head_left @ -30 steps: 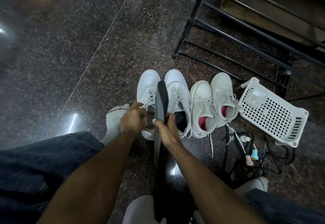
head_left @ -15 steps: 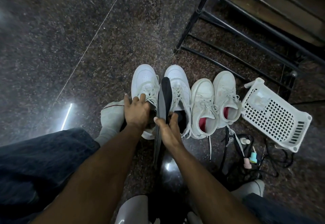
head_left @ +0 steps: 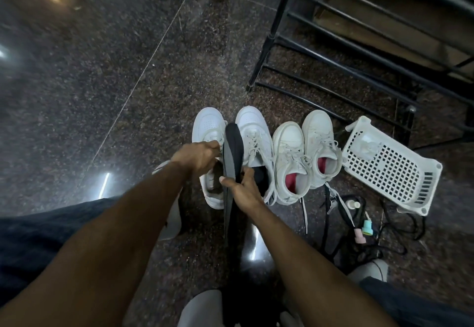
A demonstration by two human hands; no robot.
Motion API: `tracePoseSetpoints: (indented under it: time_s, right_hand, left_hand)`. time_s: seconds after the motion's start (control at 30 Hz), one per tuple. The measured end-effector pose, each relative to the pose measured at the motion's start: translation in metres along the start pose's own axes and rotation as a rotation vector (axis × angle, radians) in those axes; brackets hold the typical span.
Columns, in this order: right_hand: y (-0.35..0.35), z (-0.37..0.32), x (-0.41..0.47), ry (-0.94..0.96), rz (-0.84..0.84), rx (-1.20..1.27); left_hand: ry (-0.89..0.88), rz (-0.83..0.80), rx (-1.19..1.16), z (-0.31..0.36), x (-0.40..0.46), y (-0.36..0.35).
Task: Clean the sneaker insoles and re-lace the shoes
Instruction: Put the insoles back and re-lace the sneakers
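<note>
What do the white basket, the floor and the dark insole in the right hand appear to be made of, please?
White basket: looks like moulded plastic, matte, with a regular grid of holes.
Floor: probably polished granite or similar stone, speckled, glossy with light reflections and thin tile seams.
Insole: seemingly foam with a fabric face, matte black and grey; it bends in the right hand.

Home entryway: polished granite floor, black metal shoe rack, sneakers.

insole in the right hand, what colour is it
Dark: the insole gripped by the right hand is black with a grey side, seen in the head view.
</note>
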State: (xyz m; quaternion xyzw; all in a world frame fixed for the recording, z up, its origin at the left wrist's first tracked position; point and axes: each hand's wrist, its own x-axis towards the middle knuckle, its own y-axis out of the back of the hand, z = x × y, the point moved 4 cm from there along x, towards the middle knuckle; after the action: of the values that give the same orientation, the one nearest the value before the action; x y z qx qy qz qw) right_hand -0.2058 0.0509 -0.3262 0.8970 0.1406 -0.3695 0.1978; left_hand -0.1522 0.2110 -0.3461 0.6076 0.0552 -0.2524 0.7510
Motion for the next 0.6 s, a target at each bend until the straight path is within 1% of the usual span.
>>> tracePoseSetpoints:
  time_s: [0.07,0.13,0.2,0.3,0.37,0.47,0.6]
  right_hand:
    - [0.004,-0.001,-0.012,0.028,0.006,-0.109]
    - [0.014,0.003,-0.029,0.083,0.077,-0.344]
    - [0.027,0.010,-0.048,0.137,0.132,-0.596]
    - [0.043,0.016,-0.072,0.149,0.102,-0.863]
    - [0.045,0.013,-0.081,0.167,0.076,-1.028]
    - [0.041,-0.003,-0.085,0.186,0.077,-1.137]
    - [0.024,-0.033,-0.067,0.188,0.086,-1.171]
  left_hand:
    - [0.043,-0.053,-0.066,-0.007,0.007,0.005]
    - [0.058,-0.076,-0.143,-0.010,0.011,0.006]
    - [0.064,-0.055,-0.191,-0.009,0.011,0.009]
    - [0.071,-0.015,-0.228,-0.009,0.014,0.006]
    - [0.095,-0.035,-0.219,-0.007,0.016,0.006]
    - [0.123,-0.073,-0.197,-0.004,0.019,0.007]
    - [0.148,-0.084,-0.184,-0.005,0.022,0.008]
